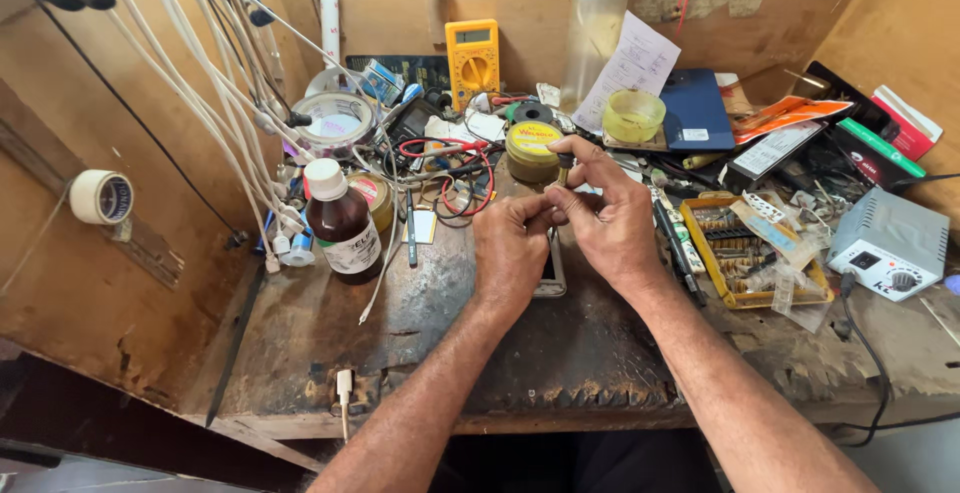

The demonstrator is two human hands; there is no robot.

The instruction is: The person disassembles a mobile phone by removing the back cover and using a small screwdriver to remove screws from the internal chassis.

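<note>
Both hands meet over the middle of the worn, dark wooden workbench point(420, 323). The right hand point(600, 218) is closed in a pinch: thumb and forefinger grip a short, dark-handled screwdriver point(563, 166), held nearly upright. Its handle points up and away from the person, its tip down toward the left hand's fingers; the long axis runs close to vertical, with a slight lean. The left hand point(512, 248) is curled shut too, its fingertips pressed against something small at the tool's tip; what that is, I cannot tell.

Under the two hands lies a slim, pale-edged mobile phone point(551, 271), flat on the bench. Its long axis runs away from the person toward the back wall. Only one edge and corner show, so I cannot say whether it is opened.

Progress, as a judgement: work on the phone looks under way rather than finished. The driver appears to be getting readied at the fingertips, not set against the phone, and no loose screws or removed cover can be made out.

Relative to the phone: a round yellow-lidded tin point(532, 150) sits just behind it. A brown glass bottle with a white cap point(342, 221) stands well to its left. A yellow tray of screwdriver bits point(745, 248) lies to its right, with a grey soldering station box point(890, 243) further right. A yellow multimeter point(472, 58) leans on the back wall.
</note>
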